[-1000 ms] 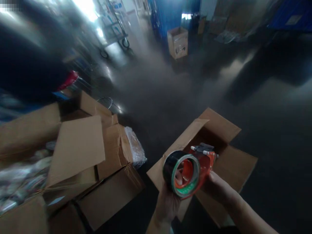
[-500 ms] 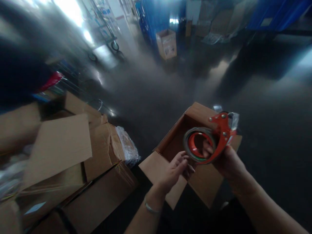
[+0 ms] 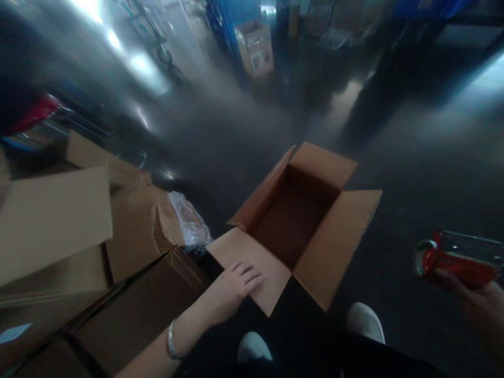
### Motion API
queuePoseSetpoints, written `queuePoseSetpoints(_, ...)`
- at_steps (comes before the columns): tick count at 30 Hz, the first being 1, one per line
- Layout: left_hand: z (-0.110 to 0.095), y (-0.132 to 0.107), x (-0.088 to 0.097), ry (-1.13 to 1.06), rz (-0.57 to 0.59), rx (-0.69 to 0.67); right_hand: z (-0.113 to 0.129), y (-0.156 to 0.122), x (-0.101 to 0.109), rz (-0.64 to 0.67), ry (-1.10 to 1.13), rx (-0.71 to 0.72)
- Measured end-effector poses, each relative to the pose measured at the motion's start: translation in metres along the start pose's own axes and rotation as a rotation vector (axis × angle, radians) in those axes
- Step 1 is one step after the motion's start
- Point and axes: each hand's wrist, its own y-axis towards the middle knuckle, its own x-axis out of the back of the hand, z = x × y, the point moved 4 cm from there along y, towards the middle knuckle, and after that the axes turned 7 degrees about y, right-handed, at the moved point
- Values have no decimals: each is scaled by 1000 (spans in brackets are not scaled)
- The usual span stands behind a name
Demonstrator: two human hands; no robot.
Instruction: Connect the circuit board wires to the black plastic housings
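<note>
An open, empty cardboard box (image 3: 334, 247) sits on the dark floor in front of my feet, its flaps spread outward. My left hand (image 3: 232, 289) lies flat with fingers stretched out on the box's near left flap (image 3: 252, 262). My right hand (image 3: 472, 299) is far out at the right edge, closed around a red tape dispenser (image 3: 457, 257) carrying a roll of tape. The dispenser is held away from the box, above the floor.
Several cardboard boxes (image 3: 59, 247) are piled at the left, one with clear plastic wrap (image 3: 189, 220) sticking out. A smaller printed box (image 3: 255, 47) stands far back on the floor. My white shoes (image 3: 362, 320) show below the open box.
My right hand swung the tape dispenser from over the box out to the right. My left hand left the tape roll and dropped flat onto the box's near flap.
</note>
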Motion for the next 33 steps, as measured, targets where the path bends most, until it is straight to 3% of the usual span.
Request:
queuePoseSetpoints(2,-1,11,13,-23,-55,7,-23,-12,-20,-69,-31,-94)
queuePoseSetpoints(5,3,35,36,-79,-207,72,-26,-23,-67,52,77,-149)
queuePoseSetpoints(9,4,66,45,-227,-378,136,9,-26,-124,230,245,-110)
queuePoseSetpoints(12,1,75,43,-304,-393,152,37,-22,-157,339,357,-87)
queuePoseSetpoints(16,-4,69,49,-345,-344,137,59,-12,-189,480,439,-49)
queuePoseSetpoints(21,-18,68,56,-273,-270,34,67,-1,-203,504,451,-3)
queuePoseSetpoints(26,-31,81,50,-232,-181,-106,74,0,-194,487,345,95)
queuePoseSetpoints(29,-29,86,50,-289,-140,-105,76,-10,-183,533,100,257)
queuePoseSetpoints(33,-24,90,51,-347,-78,-116,77,-40,-179,705,-296,605)
